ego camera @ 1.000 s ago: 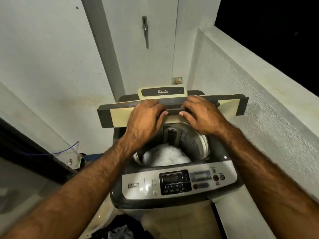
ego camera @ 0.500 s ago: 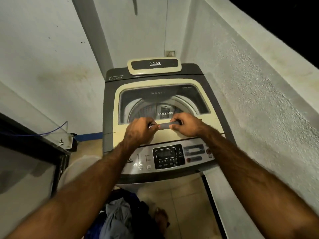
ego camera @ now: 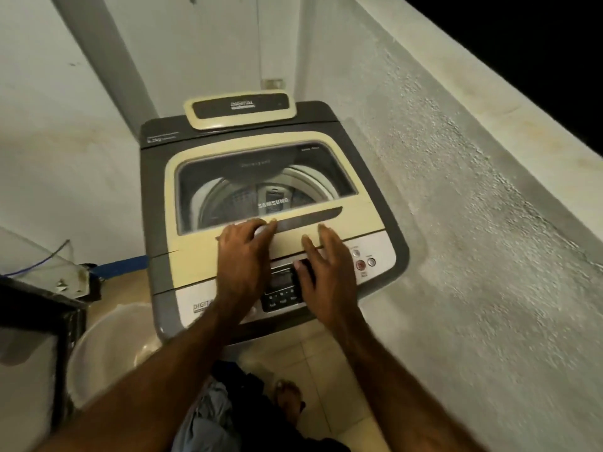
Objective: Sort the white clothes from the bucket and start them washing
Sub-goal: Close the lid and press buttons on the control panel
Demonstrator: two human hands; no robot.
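A grey top-loading washing machine stands in the corner, its cream lid lying flat and closed. Through the lid window I see the drum; no clothes show from here. My left hand rests palm down on the lid's front edge, fingertips at the grey handle strip. My right hand hovers with fingers spread over the control panel, covering part of the display. The white bucket stands on the floor at the machine's left.
A pile of dark and blue clothes lies on the tiled floor by my foot. A rough low wall runs along the right. A dark frame with a blue wire juts in at the left.
The folded lid came down from upright to flat and closed. Both hands let go of the handle; my right hand slid back over the control panel. The view tilted further down.
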